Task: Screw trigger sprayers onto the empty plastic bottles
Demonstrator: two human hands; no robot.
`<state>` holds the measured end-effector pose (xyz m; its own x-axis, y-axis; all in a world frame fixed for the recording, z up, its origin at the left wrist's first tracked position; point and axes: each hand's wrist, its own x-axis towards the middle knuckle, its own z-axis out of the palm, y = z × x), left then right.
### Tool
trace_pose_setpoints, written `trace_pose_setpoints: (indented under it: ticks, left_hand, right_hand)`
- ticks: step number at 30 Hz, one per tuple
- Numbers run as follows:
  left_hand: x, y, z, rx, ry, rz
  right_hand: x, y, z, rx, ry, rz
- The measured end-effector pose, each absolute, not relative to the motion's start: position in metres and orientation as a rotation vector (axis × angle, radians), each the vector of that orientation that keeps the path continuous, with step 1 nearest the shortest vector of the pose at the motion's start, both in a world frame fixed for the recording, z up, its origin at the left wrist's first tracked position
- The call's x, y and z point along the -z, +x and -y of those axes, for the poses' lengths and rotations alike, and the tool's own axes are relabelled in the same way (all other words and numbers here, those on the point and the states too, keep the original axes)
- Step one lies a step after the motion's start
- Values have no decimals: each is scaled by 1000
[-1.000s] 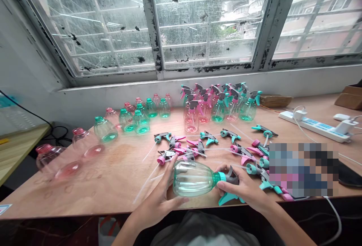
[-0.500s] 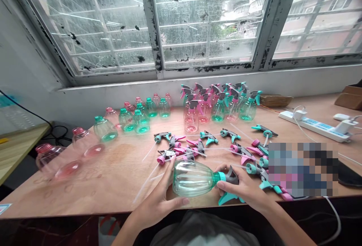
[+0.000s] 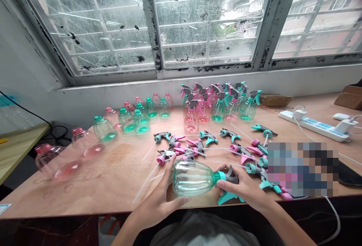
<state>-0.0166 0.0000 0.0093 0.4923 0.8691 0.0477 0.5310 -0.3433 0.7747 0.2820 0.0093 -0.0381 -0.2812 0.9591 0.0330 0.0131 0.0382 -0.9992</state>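
Note:
A clear green spray bottle (image 3: 192,178) lies sideways in the air above the table's front edge, its neck to the right. My left hand (image 3: 162,197) is wrapped round its base end, thumb below and fingers behind. At the neck, my right hand (image 3: 240,185) grips the teal collar of the grey and teal spray head (image 3: 230,178), which sits on the bottle's mouth. Loose pink and teal spray heads (image 3: 195,148) with thin clear tubes lie just beyond the bottle. More loose heads (image 3: 256,168) lie beside my right hand.
Open pink and green bottles (image 3: 106,131) stand along the left and back. Bottles with heads fitted (image 3: 219,108) stand grouped by the window wall. A white power strip (image 3: 313,125), a cardboard box (image 3: 349,97) and a blurred-out patch are at right.

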Motion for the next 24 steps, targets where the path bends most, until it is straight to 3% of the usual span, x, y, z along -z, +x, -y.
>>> trace_pose_setpoints:
  ticks: [24]
  left_hand:
    - [-7,-18,-1,-568,2006,-1182]
  right_hand:
    - [38,281,-9,-1385,-1038,1432]
